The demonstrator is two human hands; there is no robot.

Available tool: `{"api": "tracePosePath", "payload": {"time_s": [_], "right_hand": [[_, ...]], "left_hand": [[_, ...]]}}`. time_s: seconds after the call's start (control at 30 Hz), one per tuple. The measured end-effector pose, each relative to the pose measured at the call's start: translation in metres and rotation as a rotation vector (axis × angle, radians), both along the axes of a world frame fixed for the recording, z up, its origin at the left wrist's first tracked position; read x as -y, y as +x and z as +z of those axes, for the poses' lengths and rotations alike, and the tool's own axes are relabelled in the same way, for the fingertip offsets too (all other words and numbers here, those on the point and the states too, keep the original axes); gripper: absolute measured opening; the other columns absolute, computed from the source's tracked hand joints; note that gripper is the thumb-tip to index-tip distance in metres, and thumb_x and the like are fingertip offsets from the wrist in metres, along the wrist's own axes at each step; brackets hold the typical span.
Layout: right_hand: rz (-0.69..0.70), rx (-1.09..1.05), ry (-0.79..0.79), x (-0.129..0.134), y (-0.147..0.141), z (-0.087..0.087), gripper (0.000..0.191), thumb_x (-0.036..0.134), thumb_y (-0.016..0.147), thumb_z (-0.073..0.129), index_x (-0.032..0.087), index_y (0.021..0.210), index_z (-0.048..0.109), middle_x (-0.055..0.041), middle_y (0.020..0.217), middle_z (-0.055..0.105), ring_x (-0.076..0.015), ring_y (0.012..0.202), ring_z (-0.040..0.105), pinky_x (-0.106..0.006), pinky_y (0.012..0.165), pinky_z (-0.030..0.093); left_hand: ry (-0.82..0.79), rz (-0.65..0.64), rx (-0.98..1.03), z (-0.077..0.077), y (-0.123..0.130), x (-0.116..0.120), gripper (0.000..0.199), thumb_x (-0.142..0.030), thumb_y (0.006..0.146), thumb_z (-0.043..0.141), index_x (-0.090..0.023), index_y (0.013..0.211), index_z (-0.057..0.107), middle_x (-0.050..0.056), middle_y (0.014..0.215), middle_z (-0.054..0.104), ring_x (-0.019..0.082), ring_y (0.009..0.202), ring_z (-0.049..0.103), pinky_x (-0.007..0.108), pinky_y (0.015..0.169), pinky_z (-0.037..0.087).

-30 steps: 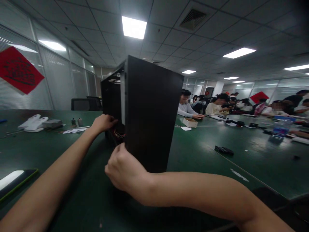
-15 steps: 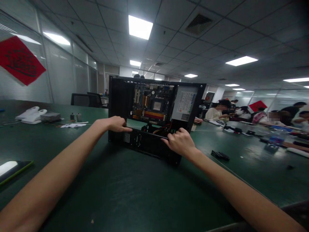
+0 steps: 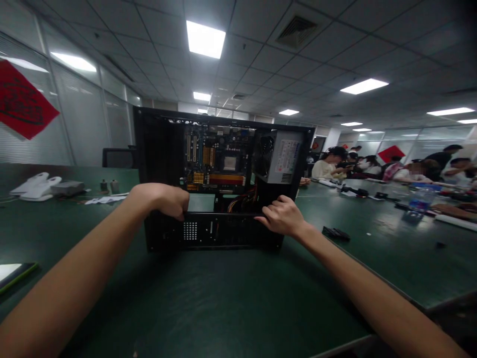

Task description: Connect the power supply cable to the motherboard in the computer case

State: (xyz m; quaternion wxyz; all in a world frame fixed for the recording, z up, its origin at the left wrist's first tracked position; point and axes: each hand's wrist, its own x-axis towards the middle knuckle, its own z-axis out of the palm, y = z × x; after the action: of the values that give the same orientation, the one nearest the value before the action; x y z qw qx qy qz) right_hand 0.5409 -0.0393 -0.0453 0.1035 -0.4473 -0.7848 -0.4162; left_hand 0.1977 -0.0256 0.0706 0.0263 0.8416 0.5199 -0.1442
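A black computer case (image 3: pixel 231 233) stands upright on the green table, its open side toward me. Inside it I see a motherboard (image 3: pixel 231 149) and, at the upper right, a silver power supply (image 3: pixel 285 156) with a fan beside it. Coloured cables (image 3: pixel 238 203) hang below the board. My left hand (image 3: pixel 166 200) is closed over the left part of the case's lower panel edge, its fingertips hidden behind the rim. On the right part of that same edge my right hand (image 3: pixel 281 216) grips with curled fingers, the thumb lying along the rim.
At the left lie white plastic bags (image 3: pixel 37 186), a grey box (image 3: pixel 67 187), papers (image 3: pixel 106 198) and a green-edged tablet-like object (image 3: pixel 17 273). A small black item (image 3: pixel 336 233) lies right of the case. Several people sit farther right, near a water bottle (image 3: pixel 419 201).
The case has turned to face me more squarely, its left side swinging nearer. My left hand has moved down and left with the rim, its fingers curling in further.
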Motion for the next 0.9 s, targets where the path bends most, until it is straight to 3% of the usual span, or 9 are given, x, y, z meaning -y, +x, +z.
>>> {"api": "tracePosePath", "payload": {"time_s": [0.2,0.37,0.47,0.53,0.67,0.77,0.9], "right_hand": [[-0.04,-0.013,-0.092,0.022,-0.013,0.005,0.049,0.048,0.105,0.052,0.015,0.077,0.076,-0.0116,0.074,0.076,-0.0218,0.072,0.069,-0.038,0.079,0.035],[-0.075,-0.231,-0.259,0.028,-0.046,0.027,0.054,0.052,0.108,0.042,0.014,0.088,0.075,-0.0139,0.086,0.077,-0.0239,0.079,0.073,-0.034,0.074,0.042],[0.106,-0.484,-0.504,0.009,-0.079,0.046,0.05,0.057,0.106,0.045,0.015,0.113,0.071,-0.0139,0.106,0.078,-0.0239,0.091,0.074,-0.03,0.072,0.048],[0.183,-0.551,-0.664,-0.01,-0.103,0.056,0.05,0.054,0.099,0.061,0.012,0.126,0.067,-0.0168,0.122,0.075,-0.0277,0.106,0.072,-0.032,0.083,0.053],[0.241,-0.481,-0.922,-0.041,-0.136,0.065,0.038,0.027,0.088,0.076,0.014,0.123,0.07,-0.0143,0.132,0.071,-0.0294,0.118,0.069,-0.032,0.093,0.056],[0.274,-0.718,-0.874,-0.049,-0.142,0.07,0.032,0.016,0.086,0.073,0.014,0.118,0.07,-0.014,0.121,0.075,-0.0293,0.108,0.072,-0.034,0.084,0.06],[0.491,-1.271,-0.732,-0.043,-0.131,0.091,0.034,0.02,0.092,0.069,0.014,0.126,0.062,-0.0106,0.103,0.075,-0.0219,0.08,0.074,-0.033,0.063,0.062]], "left_hand": [[-0.08,0.015,0.002,0.003,-0.011,0.003,0.012,-0.032,0.074,0.074,-0.022,0.075,0.081,0.01,0.083,0.078,0.027,0.077,0.069,0.036,0.07,0.052],[-0.137,-0.006,0.061,0.008,-0.01,-0.007,0.039,-0.056,0.079,0.071,-0.021,0.089,0.083,0.011,0.095,0.08,0.026,0.08,0.071,0.032,0.068,0.052],[-0.105,-0.093,0.107,0.022,0.007,-0.005,0.052,-0.063,0.087,0.06,-0.019,0.102,0.082,0.013,0.1,0.08,0.025,0.083,0.073,0.03,0.069,0.052],[-0.042,-0.163,0.115,0.033,0.022,0.0,0.055,-0.064,0.09,0.055,-0.019,0.106,0.081,0.012,0.099,0.081,0.023,0.084,0.073,0.028,0.07,0.052],[0.141,-0.278,0.22,0.042,0.037,0.009,0.052,-0.059,0.091,0.055,-0.02,0.119,0.077,0.009,0.11,0.08,0.023,0.092,0.073,0.028,0.076,0.053],[0.184,-0.334,0.288,0.038,0.028,0.008,0.052,-0.053,0.089,0.061,-0.021,0.129,0.072,0.009,0.126,0.076,0.025,0.105,0.072,0.029,0.087,0.054],[0.13,-0.403,0.37,0.034,0.009,-0.007,0.056,-0.05,0.086,0.068,-0.022,0.135,0.067,0.009,0.134,0.072,0.024,0.112,0.07,0.029,0.093,0.054]]}}
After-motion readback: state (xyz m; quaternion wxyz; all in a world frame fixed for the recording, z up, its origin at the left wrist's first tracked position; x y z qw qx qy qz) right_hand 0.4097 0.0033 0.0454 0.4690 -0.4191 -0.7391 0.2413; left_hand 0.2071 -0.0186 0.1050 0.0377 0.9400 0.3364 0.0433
